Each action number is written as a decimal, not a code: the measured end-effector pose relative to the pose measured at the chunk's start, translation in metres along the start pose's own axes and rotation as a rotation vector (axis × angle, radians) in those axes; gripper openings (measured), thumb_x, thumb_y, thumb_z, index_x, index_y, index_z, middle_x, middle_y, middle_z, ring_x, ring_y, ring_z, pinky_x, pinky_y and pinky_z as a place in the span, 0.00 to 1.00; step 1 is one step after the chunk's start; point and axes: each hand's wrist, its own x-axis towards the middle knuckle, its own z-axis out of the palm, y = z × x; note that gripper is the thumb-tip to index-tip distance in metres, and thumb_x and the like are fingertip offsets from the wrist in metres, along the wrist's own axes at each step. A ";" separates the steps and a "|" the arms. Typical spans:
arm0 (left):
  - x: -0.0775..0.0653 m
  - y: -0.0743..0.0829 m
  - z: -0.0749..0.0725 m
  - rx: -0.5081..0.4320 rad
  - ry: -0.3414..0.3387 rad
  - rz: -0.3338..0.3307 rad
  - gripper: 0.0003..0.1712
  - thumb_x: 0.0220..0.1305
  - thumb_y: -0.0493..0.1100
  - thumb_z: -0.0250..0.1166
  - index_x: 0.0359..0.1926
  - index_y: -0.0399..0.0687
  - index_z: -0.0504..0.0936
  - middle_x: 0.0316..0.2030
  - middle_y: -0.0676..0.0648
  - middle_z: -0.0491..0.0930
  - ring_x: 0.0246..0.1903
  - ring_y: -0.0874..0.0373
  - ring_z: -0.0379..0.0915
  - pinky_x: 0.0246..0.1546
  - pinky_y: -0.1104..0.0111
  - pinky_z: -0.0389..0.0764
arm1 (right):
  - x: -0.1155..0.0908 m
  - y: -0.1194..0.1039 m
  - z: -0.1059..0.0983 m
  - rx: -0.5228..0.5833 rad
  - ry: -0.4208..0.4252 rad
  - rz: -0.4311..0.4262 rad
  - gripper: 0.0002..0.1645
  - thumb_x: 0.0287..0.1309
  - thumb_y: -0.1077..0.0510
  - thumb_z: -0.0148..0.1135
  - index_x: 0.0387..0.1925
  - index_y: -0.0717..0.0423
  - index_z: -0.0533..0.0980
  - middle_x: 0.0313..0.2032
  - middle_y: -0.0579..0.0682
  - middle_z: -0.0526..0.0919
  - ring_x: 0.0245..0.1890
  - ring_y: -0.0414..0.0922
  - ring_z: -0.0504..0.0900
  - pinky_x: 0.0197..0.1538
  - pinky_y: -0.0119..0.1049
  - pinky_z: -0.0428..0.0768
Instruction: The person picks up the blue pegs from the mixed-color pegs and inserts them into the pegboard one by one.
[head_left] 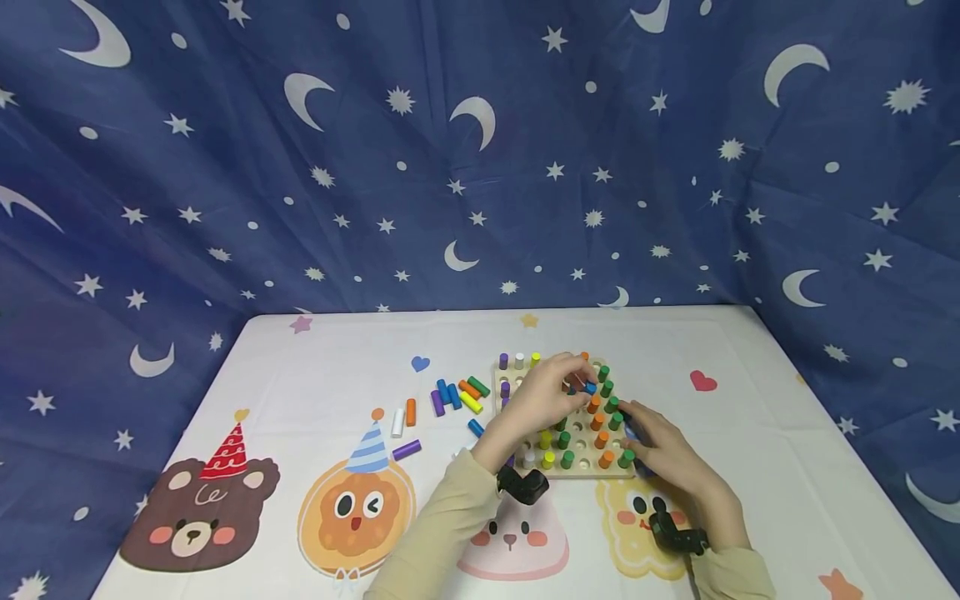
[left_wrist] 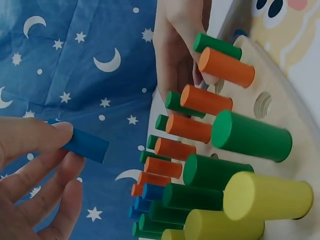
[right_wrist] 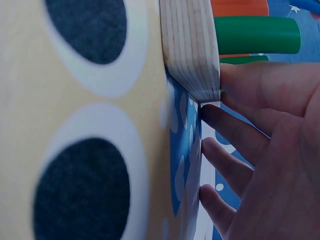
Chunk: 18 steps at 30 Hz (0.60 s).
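Observation:
My left hand (head_left: 551, 392) hovers above the pegboard, thumb and fingertips pinching a blue peg (left_wrist: 90, 145). The peg is tilted and clear of the pegs below it in the left wrist view. The wooden pegboard (head_left: 585, 476) holds rows of standing pegs in purple, white, yellow, green, blue and orange. At the board's right side rests my right hand (head_left: 667, 446), its fingers nearly straight. In the right wrist view its thumb and fingertips touch the board's layered edge (right_wrist: 190, 50), close to a green peg (right_wrist: 257, 35). My left hand hides part of the board.
Loose pegs lie left of the board, among them a purple peg (head_left: 407, 450), a white peg (head_left: 397, 422) and a yellow peg (head_left: 471, 402). A white cloth with cartoon figures covers the table (head_left: 765, 400). Behind it hangs a blue curtain (head_left: 420, 225) with moons and stars.

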 end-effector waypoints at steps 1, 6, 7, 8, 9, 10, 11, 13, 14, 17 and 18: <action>0.002 -0.001 0.000 -0.002 0.001 0.000 0.09 0.56 0.39 0.63 0.39 0.52 0.78 0.36 0.54 0.76 0.38 0.59 0.76 0.36 0.81 0.74 | 0.000 0.000 0.000 -0.001 0.001 -0.001 0.35 0.58 0.55 0.55 0.66 0.54 0.57 0.67 0.67 0.54 0.66 0.66 0.51 0.59 0.70 0.52; 0.007 -0.007 0.002 -0.035 -0.003 -0.022 0.09 0.55 0.38 0.64 0.40 0.48 0.79 0.35 0.52 0.74 0.38 0.57 0.76 0.35 0.81 0.73 | 0.000 0.000 0.000 -0.008 0.007 -0.009 0.35 0.59 0.53 0.55 0.66 0.54 0.57 0.67 0.67 0.54 0.66 0.67 0.51 0.59 0.70 0.52; 0.007 -0.008 0.003 -0.041 -0.004 -0.029 0.09 0.55 0.38 0.64 0.40 0.48 0.79 0.35 0.52 0.74 0.38 0.57 0.76 0.35 0.81 0.73 | 0.000 0.000 0.000 -0.008 0.008 -0.010 0.35 0.59 0.53 0.55 0.66 0.54 0.57 0.66 0.67 0.54 0.66 0.67 0.51 0.59 0.70 0.53; 0.008 -0.009 0.004 -0.046 -0.005 -0.036 0.09 0.55 0.38 0.64 0.40 0.48 0.79 0.35 0.52 0.74 0.38 0.57 0.75 0.34 0.81 0.73 | 0.000 0.000 0.000 -0.010 0.009 -0.011 0.35 0.59 0.52 0.55 0.66 0.54 0.57 0.66 0.67 0.54 0.66 0.67 0.52 0.59 0.70 0.53; 0.009 -0.010 0.004 -0.054 -0.006 -0.042 0.09 0.55 0.38 0.64 0.40 0.48 0.79 0.36 0.51 0.74 0.38 0.56 0.75 0.34 0.81 0.73 | 0.000 0.000 0.000 -0.010 0.010 -0.012 0.35 0.59 0.52 0.55 0.66 0.54 0.58 0.66 0.67 0.54 0.66 0.67 0.52 0.59 0.70 0.53; 0.009 -0.011 0.005 -0.065 -0.005 -0.049 0.09 0.55 0.37 0.64 0.40 0.48 0.79 0.36 0.51 0.74 0.38 0.56 0.75 0.34 0.80 0.73 | 0.000 0.000 0.000 -0.009 0.010 -0.012 0.35 0.59 0.52 0.55 0.66 0.54 0.58 0.66 0.67 0.54 0.66 0.67 0.52 0.59 0.70 0.53; 0.010 -0.012 0.006 -0.071 -0.006 -0.055 0.10 0.55 0.37 0.64 0.39 0.48 0.79 0.36 0.50 0.75 0.38 0.56 0.75 0.33 0.80 0.73 | 0.000 0.000 0.000 -0.010 0.011 -0.013 0.35 0.59 0.52 0.55 0.66 0.54 0.58 0.66 0.67 0.54 0.66 0.67 0.52 0.59 0.70 0.53; 0.011 -0.014 0.008 -0.076 -0.007 -0.070 0.10 0.55 0.37 0.65 0.39 0.47 0.79 0.36 0.50 0.75 0.37 0.57 0.74 0.33 0.80 0.72 | 0.000 -0.001 0.000 -0.013 0.013 -0.016 0.35 0.58 0.52 0.55 0.66 0.54 0.58 0.66 0.67 0.54 0.66 0.67 0.52 0.59 0.70 0.53; 0.011 -0.015 0.008 -0.077 -0.008 -0.079 0.10 0.54 0.36 0.65 0.39 0.47 0.79 0.36 0.50 0.75 0.36 0.58 0.74 0.33 0.80 0.72 | 0.000 0.000 0.000 -0.016 0.015 -0.017 0.35 0.58 0.52 0.55 0.66 0.54 0.58 0.66 0.67 0.55 0.66 0.67 0.52 0.59 0.69 0.53; 0.012 -0.017 0.010 -0.068 -0.013 -0.100 0.10 0.54 0.36 0.65 0.38 0.49 0.79 0.35 0.52 0.74 0.35 0.61 0.72 0.33 0.80 0.72 | 0.001 0.000 0.000 -0.022 0.017 -0.020 0.35 0.58 0.52 0.56 0.65 0.54 0.58 0.66 0.67 0.55 0.66 0.66 0.53 0.59 0.69 0.54; 0.013 -0.018 0.010 -0.062 -0.016 -0.104 0.09 0.53 0.35 0.65 0.37 0.49 0.79 0.35 0.52 0.74 0.34 0.61 0.72 0.32 0.80 0.72 | 0.001 0.000 0.000 -0.024 0.018 -0.019 0.35 0.58 0.52 0.56 0.65 0.54 0.58 0.66 0.67 0.55 0.66 0.67 0.53 0.59 0.69 0.54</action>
